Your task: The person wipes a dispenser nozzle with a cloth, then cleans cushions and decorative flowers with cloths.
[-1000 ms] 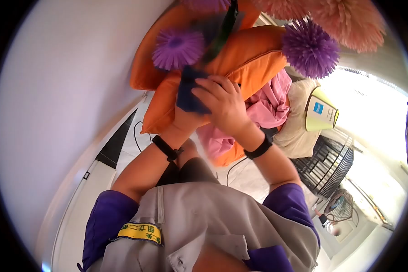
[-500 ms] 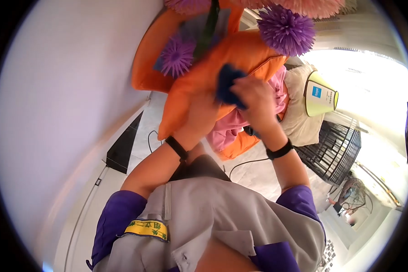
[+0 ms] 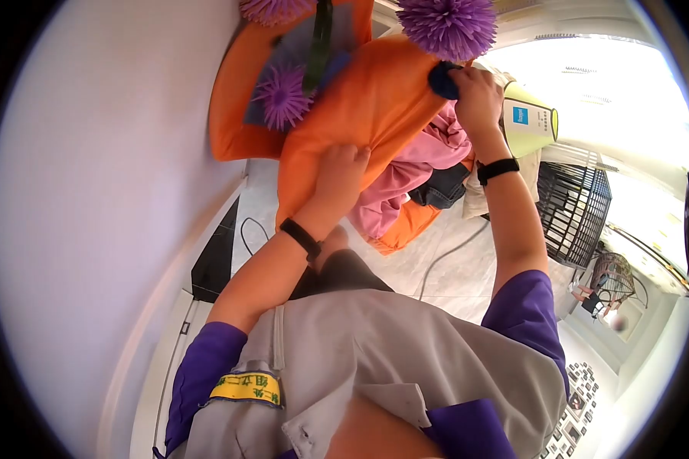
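Pale wall [image 3: 92, 191] rises along the left side of the view, with light grey floor [image 3: 455, 264] below and black slatted basket [image 3: 578, 210] at the right; the orange cushion [image 3: 344, 103] lies ahead of the person, between the wall and the crumpled pink cloth [image 3: 429, 153]. The right hand [image 3: 480, 99] holds a bunched dark blue cloth [image 3: 443, 79] in closed fingers at the cushion's far right end, just below a large purple flower [image 3: 450, 27]; the left hand [image 3: 342, 177] is curled against the near part of the cushion, though I cannot tell whether it grips the fabric or only presses on it.

To work the cloth well over this soft cover, I would have the left hand brace the near part firmly, so the fabric stays taut under the right hand; light, even pressure should suit it better than a hard push, which could ruck the cover or tip the cushion; the right wrist is best held low, clear of the flower.

The cushion's long axis slants from near left, by the left hand, to far right, by the cloth; its far end points away from the person and rightward; the bunched cloth shows no clear long axis.
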A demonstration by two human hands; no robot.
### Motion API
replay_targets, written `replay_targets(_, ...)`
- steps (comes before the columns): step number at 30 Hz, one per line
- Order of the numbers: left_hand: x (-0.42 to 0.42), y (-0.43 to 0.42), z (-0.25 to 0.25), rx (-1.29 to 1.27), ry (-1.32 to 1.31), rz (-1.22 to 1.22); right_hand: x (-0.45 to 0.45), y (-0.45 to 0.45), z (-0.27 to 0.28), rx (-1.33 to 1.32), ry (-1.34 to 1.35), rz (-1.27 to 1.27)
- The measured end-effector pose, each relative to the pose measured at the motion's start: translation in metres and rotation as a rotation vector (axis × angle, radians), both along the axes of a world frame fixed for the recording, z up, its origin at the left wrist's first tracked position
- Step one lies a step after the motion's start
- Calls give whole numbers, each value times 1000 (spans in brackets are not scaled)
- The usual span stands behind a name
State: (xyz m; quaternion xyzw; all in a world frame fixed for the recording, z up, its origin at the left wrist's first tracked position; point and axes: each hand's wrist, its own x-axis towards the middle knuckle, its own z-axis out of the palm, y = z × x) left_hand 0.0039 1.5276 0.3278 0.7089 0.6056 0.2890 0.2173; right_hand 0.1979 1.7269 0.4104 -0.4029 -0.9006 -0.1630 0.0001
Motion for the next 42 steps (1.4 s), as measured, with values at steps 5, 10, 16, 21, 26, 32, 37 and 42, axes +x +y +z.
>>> replay_targets(5, 2, -2, 8, -120, 99, 7, -47, -66, 13, -272, 471, 269)
replay_targets(10, -1, -12, 2, 150, 123, 82, -63, -80, -18, -283, 210, 669)
replay_targets(16, 10, -10, -4, -45, 106, 38, 2, 9, -22, -29, 54, 588)
replay_targets(21, 13, -10, 0, -63, 88, 96, 41, 70, -21, 0, 44, 284)
replay_targets(26, 22, -5, 6, -18, 76, 95, 55, 85, -39, 31, 164, 12)
replay_targets(32, 23, -7, 8, -43, 148, 112, 73, 82, -26, -33, 474, -400)
replay_targets(37, 29, -9, -1, -55, 131, 152, 23, 5, 8, -167, 670, 93)
replay_targets(42, 40, -6, 14, 144, -14, 206, -47, -79, -42, -353, 490, 634)
